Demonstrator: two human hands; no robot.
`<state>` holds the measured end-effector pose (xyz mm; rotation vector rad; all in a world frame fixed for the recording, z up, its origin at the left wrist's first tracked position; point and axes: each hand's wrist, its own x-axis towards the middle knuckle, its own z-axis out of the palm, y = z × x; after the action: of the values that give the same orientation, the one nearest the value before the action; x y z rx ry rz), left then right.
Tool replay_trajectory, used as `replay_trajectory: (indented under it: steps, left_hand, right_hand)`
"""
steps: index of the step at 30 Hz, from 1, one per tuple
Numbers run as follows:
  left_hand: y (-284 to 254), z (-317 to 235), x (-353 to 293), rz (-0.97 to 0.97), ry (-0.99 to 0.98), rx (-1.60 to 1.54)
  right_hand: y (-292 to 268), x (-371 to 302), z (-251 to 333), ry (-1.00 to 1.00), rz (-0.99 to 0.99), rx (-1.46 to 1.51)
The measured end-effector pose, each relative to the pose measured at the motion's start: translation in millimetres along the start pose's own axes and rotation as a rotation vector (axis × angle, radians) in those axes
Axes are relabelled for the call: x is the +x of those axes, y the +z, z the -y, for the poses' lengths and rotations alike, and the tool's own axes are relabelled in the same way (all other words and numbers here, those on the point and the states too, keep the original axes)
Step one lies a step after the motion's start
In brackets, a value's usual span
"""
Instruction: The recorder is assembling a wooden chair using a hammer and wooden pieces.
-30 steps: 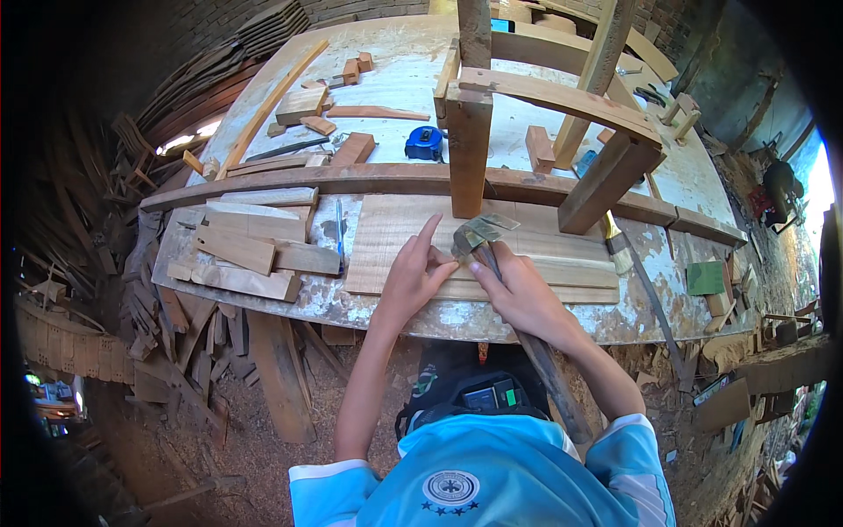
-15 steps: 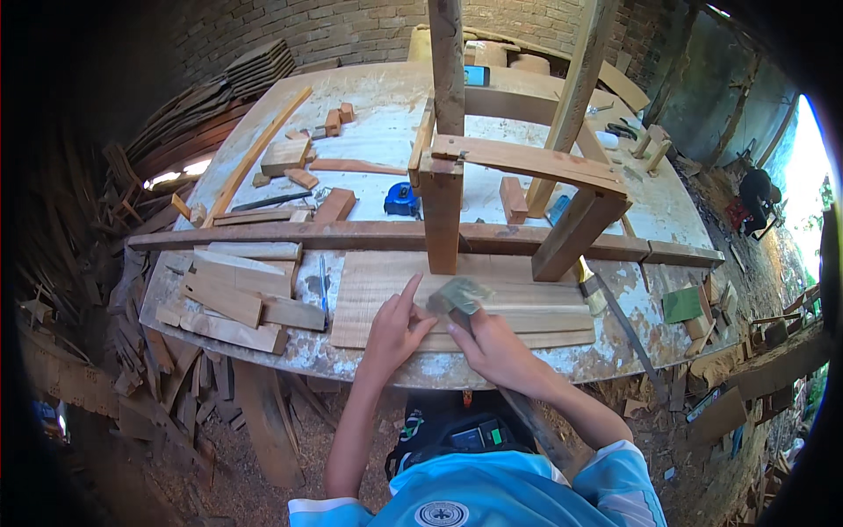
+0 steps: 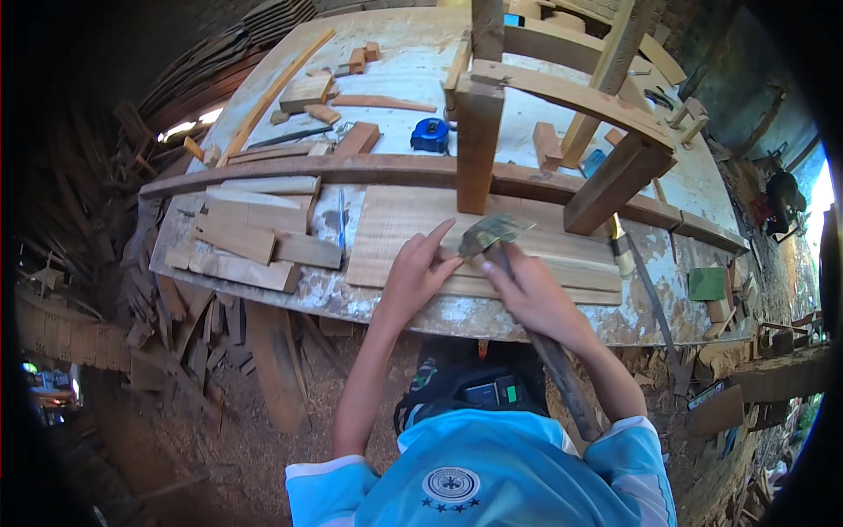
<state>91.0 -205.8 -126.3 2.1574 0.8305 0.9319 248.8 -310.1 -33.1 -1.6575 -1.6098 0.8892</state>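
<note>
My right hand (image 3: 533, 285) is closed round the dark handle of a claw hammer (image 3: 493, 234), close below its metal head. The handle runs back under my right forearm. The head hovers over or rests on a flat wooden board (image 3: 395, 215); I cannot tell which. Beside it, my left hand (image 3: 415, 274) lies at the board's near part, index finger stretched out and thumb apart, its tip close to the hammer head. Whether anything small sits under those fingers is hidden. Just beyond stands a wooden frame (image 3: 480, 145) with upright legs, one of them at the board.
A long wooden beam (image 3: 395, 173) crosses the table behind the board. Offcuts (image 3: 237, 237) and a blue pen (image 3: 342, 220) lie left; a brush (image 3: 623, 250) and a green sanding block (image 3: 707, 284) lie right. Farther back is a blue tape measure (image 3: 430, 134). Another person (image 3: 781, 198) is far right.
The view has tipped down, so the table sits higher in it. The hammer, blurred before, now shows more sharply, and more of its handle is in sight.
</note>
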Motion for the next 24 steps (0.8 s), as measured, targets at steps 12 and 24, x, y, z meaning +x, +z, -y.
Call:
replay_trajectory:
  steps: [12,24]
  left_hand:
    - [-1,-4,-5,0.017,-0.106,-0.135]
    - [8,7,-3,-0.080,0.106,-0.037]
  right_hand:
    - [6,-19,-28,0.065,-0.028,-0.107]
    - [7,-3,-6,0.003,-0.018,-0.020]
